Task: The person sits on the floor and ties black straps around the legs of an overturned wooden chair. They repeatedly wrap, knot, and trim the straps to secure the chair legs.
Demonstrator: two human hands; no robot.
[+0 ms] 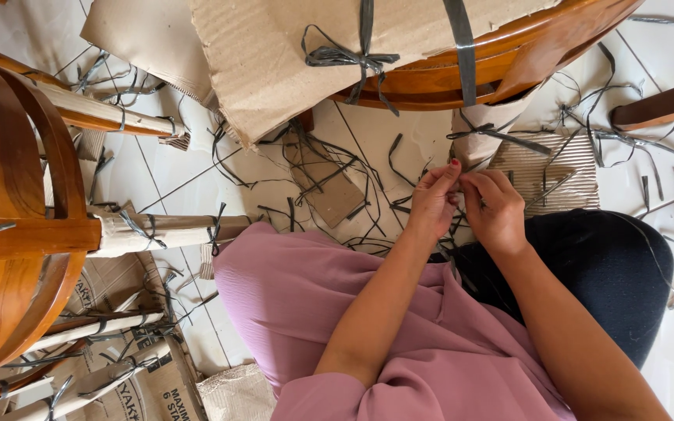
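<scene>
My left hand and my right hand meet above my knees, fingertips pinched together on a thin grey plastic strip that hangs down between them. Just beyond my hands stands a wooden chair leg wrapped in brown cardboard and tied with grey strips. The chair's cardboard-covered seat, bound by a knotted grey strip, fills the top of the view.
Loose grey strips and cardboard scraps litter the white tiled floor. A second wooden chair with cardboard-wrapped legs lies at the left. Corrugated cardboard lies by my right hand. A bare wooden leg shows at right.
</scene>
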